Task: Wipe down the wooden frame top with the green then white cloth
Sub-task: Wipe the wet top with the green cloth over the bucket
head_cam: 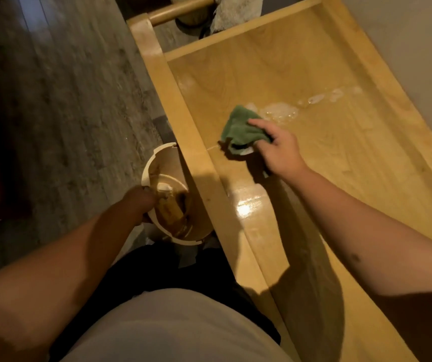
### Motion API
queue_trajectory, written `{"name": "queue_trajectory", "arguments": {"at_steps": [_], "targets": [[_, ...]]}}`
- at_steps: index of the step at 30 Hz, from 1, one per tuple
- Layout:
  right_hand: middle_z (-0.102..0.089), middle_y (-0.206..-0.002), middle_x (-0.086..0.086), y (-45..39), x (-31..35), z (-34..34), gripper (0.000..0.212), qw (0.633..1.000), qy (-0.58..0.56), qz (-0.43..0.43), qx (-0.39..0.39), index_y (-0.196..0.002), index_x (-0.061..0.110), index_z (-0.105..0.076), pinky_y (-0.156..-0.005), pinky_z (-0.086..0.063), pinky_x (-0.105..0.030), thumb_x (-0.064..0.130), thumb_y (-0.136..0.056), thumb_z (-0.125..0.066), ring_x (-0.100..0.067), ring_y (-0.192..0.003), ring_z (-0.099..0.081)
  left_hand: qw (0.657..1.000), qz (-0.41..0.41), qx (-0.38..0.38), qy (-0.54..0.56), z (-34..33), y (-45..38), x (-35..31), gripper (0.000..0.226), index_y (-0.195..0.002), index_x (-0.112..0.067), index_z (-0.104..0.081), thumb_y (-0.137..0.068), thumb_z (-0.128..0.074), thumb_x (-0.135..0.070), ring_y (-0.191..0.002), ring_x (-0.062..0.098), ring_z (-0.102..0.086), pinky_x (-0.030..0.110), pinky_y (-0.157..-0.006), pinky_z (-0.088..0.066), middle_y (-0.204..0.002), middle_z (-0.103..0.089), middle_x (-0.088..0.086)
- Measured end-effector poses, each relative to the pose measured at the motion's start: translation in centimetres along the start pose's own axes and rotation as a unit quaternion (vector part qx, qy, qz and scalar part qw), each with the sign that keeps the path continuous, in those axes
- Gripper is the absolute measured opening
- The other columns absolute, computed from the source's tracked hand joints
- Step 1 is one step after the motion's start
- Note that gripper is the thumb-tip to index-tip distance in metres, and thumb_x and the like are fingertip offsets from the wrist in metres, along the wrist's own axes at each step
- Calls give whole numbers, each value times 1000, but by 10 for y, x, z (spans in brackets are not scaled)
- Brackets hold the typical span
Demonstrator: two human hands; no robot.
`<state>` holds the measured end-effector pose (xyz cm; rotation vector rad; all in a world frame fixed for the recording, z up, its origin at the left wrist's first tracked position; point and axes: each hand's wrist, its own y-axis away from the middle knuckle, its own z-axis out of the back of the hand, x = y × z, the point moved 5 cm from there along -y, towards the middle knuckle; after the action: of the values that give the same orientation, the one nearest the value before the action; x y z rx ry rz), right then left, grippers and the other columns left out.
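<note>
One green cloth (241, 131) is seen bunched on the sloping panel of the wooden frame (314, 163), a little toward 1 o'clock of the picture's centre. It is gripped by the right hand (279, 148), whose fingers are curled over its near edge and pressed down on it. A patch of white foam (280, 112) and a broken trail of smaller wet spots are spread on the wood at 1 to 2 o'clock from the cloth, the nearest foam just touching its far corner. One bright glare spot is reflected on the wet wood at 6 o'clock from the hand.

One round pale bucket (157, 163) is set on the floor (60, 113) at 9 o'clock of the frame's raised side rail, touching it. The left hand (141, 202) is placed at the bucket's near rim, in shadow; whether it is clenched on anything cannot be told. Something brownish lies inside the bucket, too blurred to name. Two bare forearms are counted.
</note>
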<state>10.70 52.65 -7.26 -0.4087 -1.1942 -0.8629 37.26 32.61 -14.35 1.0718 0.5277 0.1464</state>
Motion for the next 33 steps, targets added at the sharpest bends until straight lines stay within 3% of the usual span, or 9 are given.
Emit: {"name": "queue_trajectory", "arguments": {"at_steps": [3, 5, 9, 13, 16, 18, 26, 29, 33], "targets": [[-59, -132, -9, -26, -14, 66, 48, 996, 5, -27, -88, -132, 5, -58, -106, -42, -21, -10, -86, -55, -18, -121, -57, 1000, 13, 8, -8, -2, -5, -5, 39, -135, -6, -53, -100, -56, -24, -116, 45, -58, 60, -94, -51, -131, -59, 25], [-58, -136, -9, -46, -27, 107, 47, 990, 44, -41, -124, -136, 7, -56, -106, -38, -15, -1, -90, -57, -13, -123, -53, 1000, 10, 6, -2, -3, -7, -8, 39, -135, -5, -53, -101, -56, -23, -111, 43, -61, 58, -91, -53, -126, -61, 24], [-54, -142, 2, -80, -46, 178, 46, 969, 168, -54, -171, -141, 24, -51, -107, -33, -17, 25, -95, -56, -5, -126, -47, 1000, -3, 24, -4, -5, -8, -11, 32, -126, -9, -57, -96, -63, -19, -93, 35, -63, 47, -70, -54, -110, -64, 18], [-48, -149, -7, -111, -73, 219, 53, 942, 287, -83, -155, -147, 24, -42, -113, -32, -35, 36, -96, -50, -27, -136, -44, 999, 15, -26, -30, -2, -12, -8, 30, -126, -5, -55, -96, -58, -11, -85, 33, -60, 38, -57, -48, -102, -61, 17], [-29, -157, -18, -123, -105, 209, 64, 917, 373, -127, -55, -154, 14, -25, -116, -24, -53, 39, -99, -47, -38, -144, -26, 998, 11, -43, -38, -3, -13, -10, 35, -131, -4, -54, -96, -56, -5, -84, 35, -62, 36, -53, -49, -112, -63, 24], [-22, -161, -18, -125, -113, 194, 66, 906, 403, -116, -53, -155, 14, -20, -116, -18, -59, 40, -99, -45, -36, -148, -16, 997, 5, -52, -49, -3, -11, -12, 38, -130, -4, -55, -93, -57, -1, -74, 31, -62, 33, -52, -48, -110, -64, 27], [-22, -161, -17, -131, -89, 106, 67, 903, 428, 16, 7, -153, 18, -26, -116, -14, -54, 41, -94, -46, -34, -148, -21, 996, 24, -67, -47, -4, -15, -12, 39, -130, -2, -50, -91, -57, 3, -87, 39, -66, 44, -66, -56, -109, -63, 25], [-21, -162, -16, -128, -80, 78, 66, 903, 427, 38, 37, -154, 20, -26, -117, -14, -54, 39, -95, -48, -34, -149, -20, 997, 28, -73, -28, -6, -17, -15, 30, -117, -10, -52, -91, -57, 3, -75, 31, -65, 36, -52, -53, -92, -61, 14], [-19, -163, -14, -120, -67, 45, 68, 909, 410, 45, 64, -154, 23, -25, -117, -12, -52, 34, -93, -51, -31, -150, -17, 997, 30, -70, -1, -6, -20, -14, 20, -113, -12, -52, -95, -58, -6, -70, 27, -65, 30, -41, -49, -88, -63, 11]]}}
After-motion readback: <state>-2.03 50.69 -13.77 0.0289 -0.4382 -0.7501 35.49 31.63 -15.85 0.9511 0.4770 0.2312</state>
